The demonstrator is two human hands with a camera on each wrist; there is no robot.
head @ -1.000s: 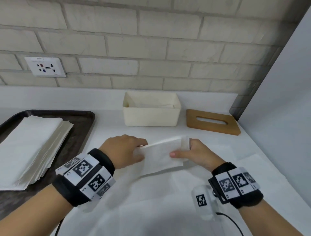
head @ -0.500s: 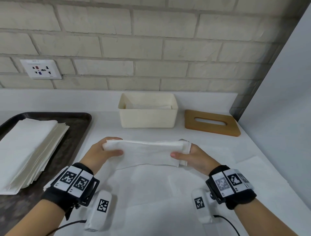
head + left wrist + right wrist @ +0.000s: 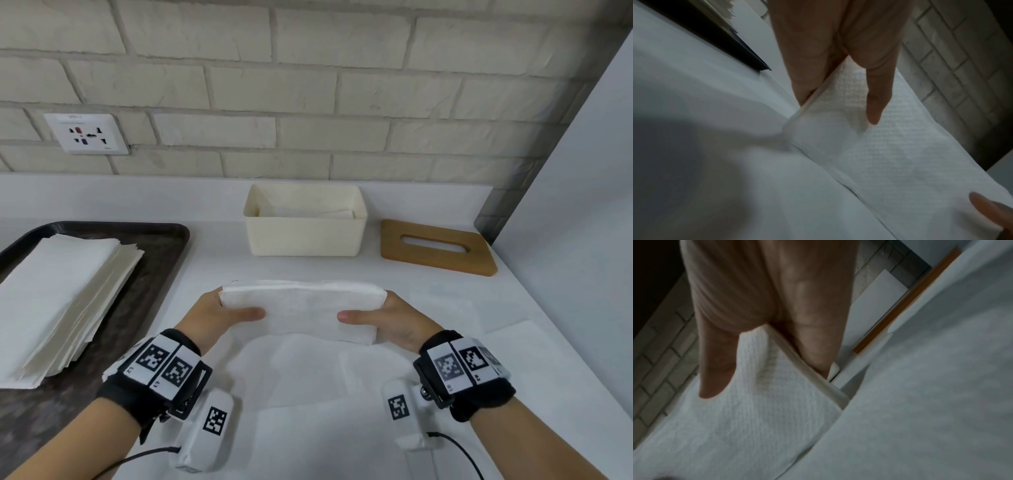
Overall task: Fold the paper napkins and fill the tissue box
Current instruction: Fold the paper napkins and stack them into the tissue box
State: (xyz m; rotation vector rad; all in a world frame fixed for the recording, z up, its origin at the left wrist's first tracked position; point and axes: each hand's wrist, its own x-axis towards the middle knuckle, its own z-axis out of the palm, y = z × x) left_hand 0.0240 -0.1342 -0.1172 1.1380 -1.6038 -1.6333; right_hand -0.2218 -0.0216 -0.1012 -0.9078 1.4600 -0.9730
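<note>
Each grip pinches one end of the folded napkin (image 3: 303,308): the left hand (image 3: 212,317) with its thumb flat on the near face and fingers behind, the right hand (image 3: 394,320) the same at the other end. The napkin hangs just above unfolded sheets (image 3: 325,394) spread on the white tabletop (image 3: 212,260). Beyond the grips stands the open tissue box (image 3: 305,228), napkins inside. Right of it lies the wooden lid (image 3: 438,248). Left of the left hand, a dark tray (image 3: 161,246) carries a napkin stack (image 3: 58,301).
</note>
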